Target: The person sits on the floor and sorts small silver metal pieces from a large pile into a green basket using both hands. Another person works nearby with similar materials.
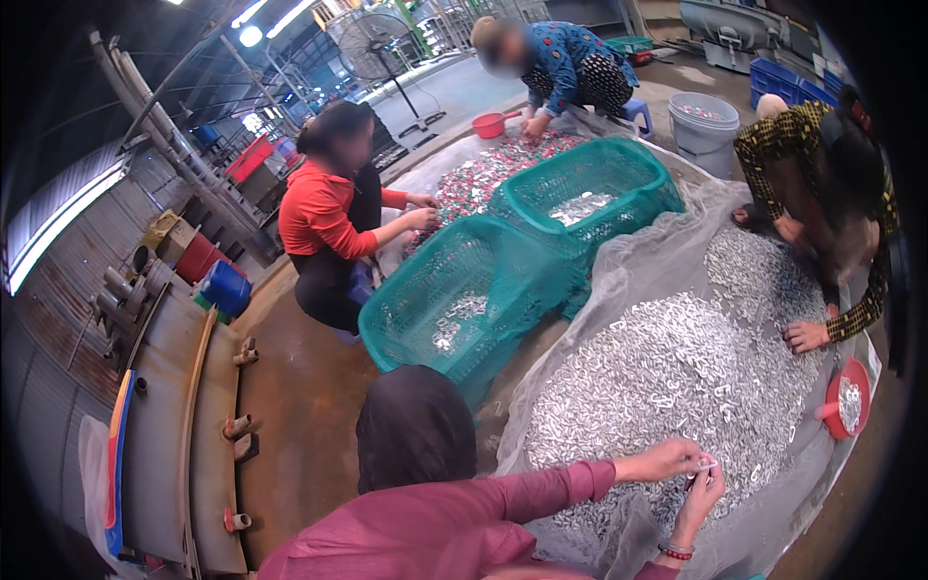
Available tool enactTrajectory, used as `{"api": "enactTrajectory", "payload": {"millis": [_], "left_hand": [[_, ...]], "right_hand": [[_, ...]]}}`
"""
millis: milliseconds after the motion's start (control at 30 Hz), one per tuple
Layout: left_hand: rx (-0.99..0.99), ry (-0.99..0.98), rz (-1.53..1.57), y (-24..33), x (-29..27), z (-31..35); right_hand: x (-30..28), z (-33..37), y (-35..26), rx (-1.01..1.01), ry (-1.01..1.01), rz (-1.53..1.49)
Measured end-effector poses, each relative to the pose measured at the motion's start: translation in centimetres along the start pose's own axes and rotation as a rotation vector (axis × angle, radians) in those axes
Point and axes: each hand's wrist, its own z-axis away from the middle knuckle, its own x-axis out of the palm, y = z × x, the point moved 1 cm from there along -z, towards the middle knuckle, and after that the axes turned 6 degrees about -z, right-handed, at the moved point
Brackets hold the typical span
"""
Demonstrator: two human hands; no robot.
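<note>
My left hand [667, 460] and my right hand [703, 495] meet at the fingertips above the near side of a large pile of small silvery metal pieces [657, 377], many bent like hooks or loops. Pinched between both hands is one small pale metal piece [708, 467]; its exact shape is partly hidden by my fingers. Maroon sleeves cover my arms, and a red bead bracelet circles my right wrist. My dark-clad knee [416, 425] rises left of my arms. Under the pile lies a pale mesh sheet [643, 266].
Two green plastic baskets [382, 333] with some pieces inside stand beyond. At right, a person in a checked top [807, 145] reaches into the pile near a red scoop [841, 377]. Two people work at a red-and-silver heap [483, 179]. A grey bucket [704, 150] stands behind.
</note>
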Motion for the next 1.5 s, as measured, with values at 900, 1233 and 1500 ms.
{"api": "enactTrajectory", "payload": {"millis": [900,1233,1500], "left_hand": [[-0.152,-0.213,0.214,5.9,-1.7,0.0],[-0.743,-0.397,1.113,4.4,-1.7,1.3],[-0.786,-0.305,1.108,1.8,0.1,1.8]], "right_hand": [[-1.9,3.4,-7.0,0.127,0.190,-0.452],[-1.6,3.4,-6.8,-0.045,-0.057,-0.049],[-1.4,3.5,-4.6,-0.080,-0.007,0.023]]}}
